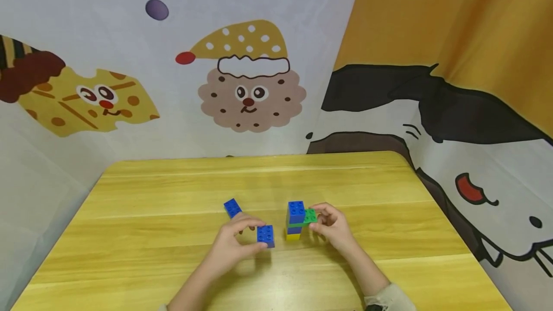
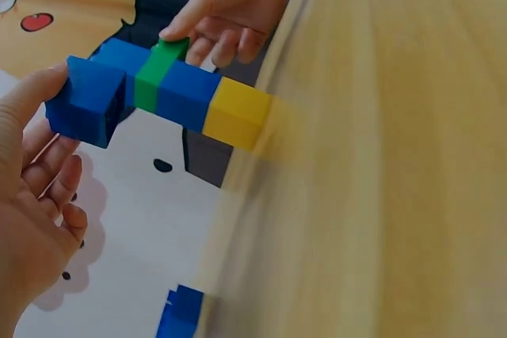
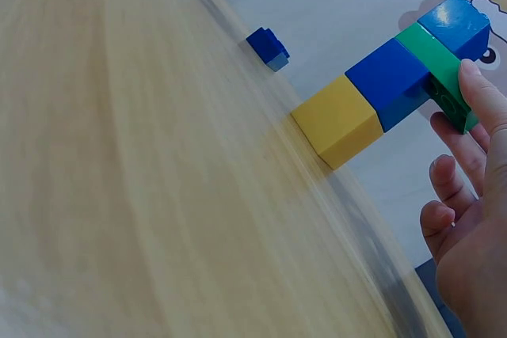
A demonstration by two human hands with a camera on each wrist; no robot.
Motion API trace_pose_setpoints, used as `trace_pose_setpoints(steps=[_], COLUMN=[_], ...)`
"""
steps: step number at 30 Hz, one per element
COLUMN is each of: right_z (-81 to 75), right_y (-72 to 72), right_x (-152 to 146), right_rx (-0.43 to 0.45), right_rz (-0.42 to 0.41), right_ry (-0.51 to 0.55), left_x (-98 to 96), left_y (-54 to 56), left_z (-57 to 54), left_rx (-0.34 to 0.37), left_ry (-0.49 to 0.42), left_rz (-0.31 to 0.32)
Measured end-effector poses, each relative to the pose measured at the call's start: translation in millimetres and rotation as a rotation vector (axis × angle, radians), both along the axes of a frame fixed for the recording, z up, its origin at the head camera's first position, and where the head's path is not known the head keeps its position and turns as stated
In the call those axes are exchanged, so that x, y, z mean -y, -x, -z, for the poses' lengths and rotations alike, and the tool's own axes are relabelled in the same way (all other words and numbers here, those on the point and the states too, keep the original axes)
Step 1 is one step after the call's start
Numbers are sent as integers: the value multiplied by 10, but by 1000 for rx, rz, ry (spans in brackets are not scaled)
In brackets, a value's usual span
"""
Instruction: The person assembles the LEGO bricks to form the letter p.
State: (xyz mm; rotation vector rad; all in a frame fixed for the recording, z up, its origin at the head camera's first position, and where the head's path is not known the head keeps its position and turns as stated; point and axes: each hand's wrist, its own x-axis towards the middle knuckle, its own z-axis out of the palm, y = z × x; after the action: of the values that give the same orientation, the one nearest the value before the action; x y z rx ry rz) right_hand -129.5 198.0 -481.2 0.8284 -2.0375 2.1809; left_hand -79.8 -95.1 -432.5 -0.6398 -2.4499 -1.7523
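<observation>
In the head view my left hand (image 1: 228,247) pinches a blue toy brick (image 1: 265,235) between thumb and fingers, above the table and left of a small tower. The tower has a yellow brick (image 1: 293,236) at the bottom, then a blue brick (image 3: 388,81), a thin green brick (image 1: 310,216) and a blue brick (image 1: 296,210) on top. The green brick juts out to the right, and my right hand (image 1: 338,230) pinches that end between thumb and fingers. A gap separates the left hand's brick from the tower in the head view.
Another blue brick (image 1: 232,207) lies on the wooden table (image 1: 164,196), just beyond the left hand, which partly covers it. A cloth printed with cartoon figures (image 1: 250,95) hangs behind the table's far edge.
</observation>
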Motion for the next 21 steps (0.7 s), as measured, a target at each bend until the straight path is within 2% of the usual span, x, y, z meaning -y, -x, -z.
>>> trace_pose_setpoints(steps=[5,13,15,21], right_z=[3,-6,-3,21], right_y=[-2,5,8,11], right_x=[-3,6,6,5], right_rx=[8,-11,-14,-10], right_rz=[8,1,0,19], right_ry=[-13,-2,-1,-22], left_x=[-86,-238,-280,-379], left_y=[34,96,82,103], left_z=[-97,-231,-311,-399], left_rx=[-6,-97,-101,-108], left_ry=[-16,-66,-73,-81], left_rz=[-5,22,23,27])
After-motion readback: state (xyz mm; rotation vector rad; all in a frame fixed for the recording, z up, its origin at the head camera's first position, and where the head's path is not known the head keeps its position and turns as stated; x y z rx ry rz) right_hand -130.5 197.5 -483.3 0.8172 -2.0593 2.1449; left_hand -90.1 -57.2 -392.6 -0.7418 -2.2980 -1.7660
